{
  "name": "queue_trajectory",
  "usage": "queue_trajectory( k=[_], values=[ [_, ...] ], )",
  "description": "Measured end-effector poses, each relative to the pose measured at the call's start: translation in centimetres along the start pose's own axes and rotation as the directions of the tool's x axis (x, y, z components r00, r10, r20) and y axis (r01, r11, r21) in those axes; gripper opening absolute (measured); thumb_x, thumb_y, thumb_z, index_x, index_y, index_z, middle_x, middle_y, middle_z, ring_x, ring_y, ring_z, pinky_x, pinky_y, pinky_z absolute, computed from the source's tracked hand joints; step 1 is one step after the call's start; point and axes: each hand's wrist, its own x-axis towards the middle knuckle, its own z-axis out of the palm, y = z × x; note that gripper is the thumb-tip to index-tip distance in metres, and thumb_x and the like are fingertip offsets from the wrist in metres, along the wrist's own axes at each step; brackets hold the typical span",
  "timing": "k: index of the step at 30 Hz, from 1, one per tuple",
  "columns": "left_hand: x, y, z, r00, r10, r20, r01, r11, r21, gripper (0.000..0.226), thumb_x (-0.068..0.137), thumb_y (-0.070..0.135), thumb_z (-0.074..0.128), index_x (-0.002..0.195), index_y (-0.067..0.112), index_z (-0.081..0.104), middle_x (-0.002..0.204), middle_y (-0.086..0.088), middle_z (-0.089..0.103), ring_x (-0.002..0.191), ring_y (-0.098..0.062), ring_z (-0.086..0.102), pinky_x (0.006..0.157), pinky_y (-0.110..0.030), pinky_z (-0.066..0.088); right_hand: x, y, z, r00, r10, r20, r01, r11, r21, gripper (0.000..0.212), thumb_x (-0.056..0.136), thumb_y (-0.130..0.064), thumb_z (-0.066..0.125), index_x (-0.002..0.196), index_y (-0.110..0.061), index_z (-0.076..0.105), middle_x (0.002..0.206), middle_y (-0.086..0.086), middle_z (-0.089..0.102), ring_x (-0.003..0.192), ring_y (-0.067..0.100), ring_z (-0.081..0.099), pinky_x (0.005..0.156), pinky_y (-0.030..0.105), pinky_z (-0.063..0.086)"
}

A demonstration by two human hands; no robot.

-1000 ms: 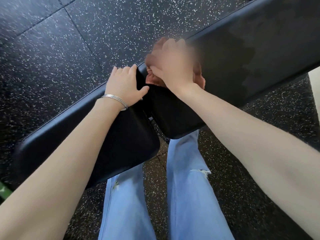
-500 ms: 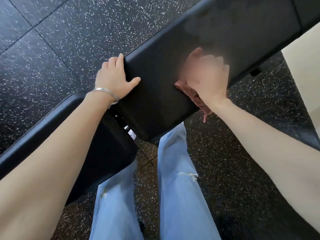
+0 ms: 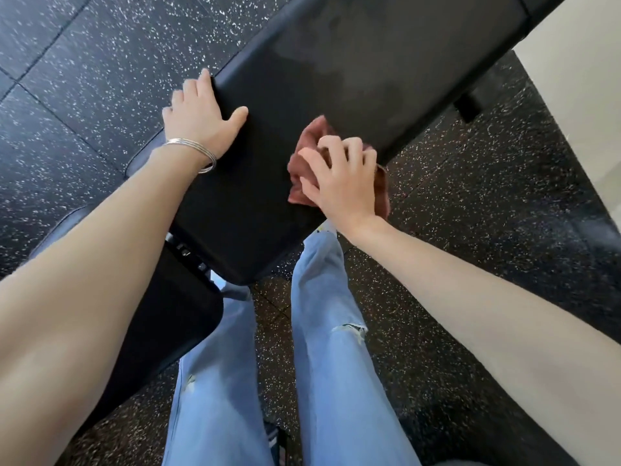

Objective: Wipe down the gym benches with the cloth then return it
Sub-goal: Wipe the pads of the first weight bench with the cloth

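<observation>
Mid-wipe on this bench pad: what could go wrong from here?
1. The crumpled reddish-brown cloth sits under the right hand at the black padded bench's near edge and overhangs it; another stroke outward might drop it onto the speckled rubber floor.
2. The left hand braces on the opposite edge, so that strip could go unwiped.

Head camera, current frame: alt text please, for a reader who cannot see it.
A person's right hand presses a reddish cloth onto a black gym bench, near its edge. The left hand, a bracelet at its wrist, rests flat on the far edge.
</observation>
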Motion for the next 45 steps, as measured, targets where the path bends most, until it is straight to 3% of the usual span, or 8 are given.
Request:
queue_trajectory(
  k=[6, 10, 17, 23, 29, 33, 38, 45],
  values=[
    [0.3, 1.7, -0.2, 0.999, -0.044, -0.007, 0.044, 0.999, 0.014, 0.075, 0.089, 0.05, 0.048, 0.145, 0.007, 0.021, 0.144, -0.021, 0.034, 0.131, -0.04, 0.032, 0.106, -0.052, 0.027, 3.3, 6.0, -0.4, 0.926, -0.369, -0.082, 0.369, 0.929, -0.018, 0.015, 0.082, -0.03, 0.055, 0.085, -0.027, 0.069, 0.083, 0.0, 0.067, 0.068, 0.025, 0.062, 0.059, 0.031, 0.047],
    [0.8, 2.4, -0.2, 0.998, -0.057, -0.009, 0.057, 0.998, 0.026, 0.074, 0.089, 0.049, 0.049, 0.144, 0.007, 0.023, 0.143, -0.021, 0.034, 0.129, -0.041, 0.033, 0.104, -0.053, 0.028, 7.3, 13.8, -0.3, 0.999, 0.016, 0.028, -0.014, 0.999, -0.053, 0.029, 0.084, -0.042, 0.046, 0.103, -0.028, 0.062, 0.107, 0.005, 0.061, 0.096, 0.033, 0.056, 0.072, 0.04, 0.041],
    [1.5, 3.7, 0.1, 0.994, -0.105, -0.021, 0.105, 0.994, -0.002, 0.075, 0.089, 0.05, 0.048, 0.145, 0.006, 0.023, 0.143, -0.021, 0.034, 0.129, -0.041, 0.033, 0.106, -0.052, 0.026, 10.1, 18.3, 0.2, 0.765, 0.643, 0.039, -0.643, 0.766, -0.014, 0.04, 0.092, -0.046, 0.04, 0.126, -0.028, 0.049, 0.125, 0.006, 0.046, 0.108, 0.03, 0.043, 0.082, 0.04, 0.041],
    [1.7, 3.9, -0.2, 0.991, -0.131, 0.015, 0.131, 0.991, -0.009, 0.075, 0.089, 0.051, 0.048, 0.145, 0.006, 0.024, 0.144, -0.022, 0.033, 0.131, -0.042, 0.031, 0.107, -0.051, 0.024, 5.1, 10.6, -0.6, 0.985, 0.168, 0.049, -0.171, 0.983, 0.07, 0.029, 0.088, -0.039, 0.048, 0.108, -0.024, 0.063, 0.104, 0.008, 0.061, 0.086, 0.033, 0.054, 0.064, 0.038, 0.04],
    [1.7, 3.5, 0.1, 0.994, -0.11, 0.012, 0.11, 0.994, 0.015, 0.075, 0.089, 0.051, 0.048, 0.144, 0.005, 0.024, 0.143, -0.023, 0.034, 0.129, -0.042, 0.033, 0.106, -0.051, 0.026, 6.5, 12.7, -0.9, 0.934, -0.356, 0.023, 0.354, 0.933, 0.068, 0.019, 0.084, -0.034, 0.053, 0.091, -0.026, 0.069, 0.089, 0.004, 0.066, 0.073, 0.03, 0.06, 0.06, 0.036, 0.046],
    [1.6, 3.1, 0.5, 0.996, -0.088, -0.023, 0.088, 0.996, 0.014, 0.075, 0.088, 0.051, 0.049, 0.144, 0.006, 0.024, 0.142, -0.023, 0.036, 0.128, -0.042, 0.034, 0.106, -0.051, 0.027, 10.1, 17.8, -0.6, 0.998, 0.011, 0.058, -0.009, 1.0, -0.029, 0.031, 0.085, -0.042, 0.05, 0.108, -0.027, 0.062, 0.109, 0.007, 0.06, 0.095, 0.033, 0.054, 0.072, 0.041, 0.04],
    [1.4, 2.5, 1.0, 0.997, -0.047, -0.056, 0.047, 0.999, -0.001, 0.079, 0.088, 0.052, 0.049, 0.145, 0.007, 0.021, 0.144, -0.02, 0.034, 0.129, -0.04, 0.033, 0.107, -0.05, 0.024, 13.1, 18.8, 0.1, 0.844, 0.536, 0.036, -0.534, 0.844, -0.044, 0.04, 0.09, -0.048, 0.041, 0.123, -0.027, 0.05, 0.122, 0.008, 0.048, 0.106, 0.032, 0.045, 0.083, 0.042, 0.039],
    [1.3, 1.9, 0.8, 1.0, 0.003, -0.027, -0.003, 1.0, -0.01, 0.087, 0.084, 0.059, 0.05, 0.147, 0.008, 0.019, 0.144, -0.017, 0.033, 0.13, -0.039, 0.032, 0.108, -0.049, 0.024, 11.6, 10.7, -0.3, 0.944, 0.327, 0.032, -0.324, 0.943, -0.074, 0.034, 0.089, -0.045, 0.043, 0.116, -0.026, 0.055, 0.112, 0.009, 0.053, 0.093, 0.034, 0.048, 0.071, 0.041, 0.037]
  ],
)
